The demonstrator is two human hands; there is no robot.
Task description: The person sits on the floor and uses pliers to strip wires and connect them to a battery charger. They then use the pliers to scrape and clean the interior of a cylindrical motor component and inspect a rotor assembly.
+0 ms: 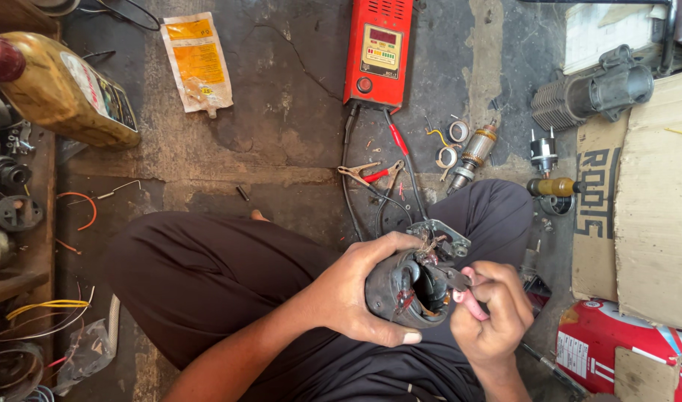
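Note:
My left hand grips a dark cylindrical motor housing held over my lap, its open end facing up and right. A metal bracket plate sits at the housing's top edge with copper wires around it. My right hand holds pink-handled pliers, and the jaws reach into the housing's open end. I sit cross-legged in dark trousers on the concrete floor.
A red tester box with cables and clamps lies ahead. An armature, small rings, a grey starter motor, cardboard, a yellow oil bottle, an orange packet and loose wires surround me.

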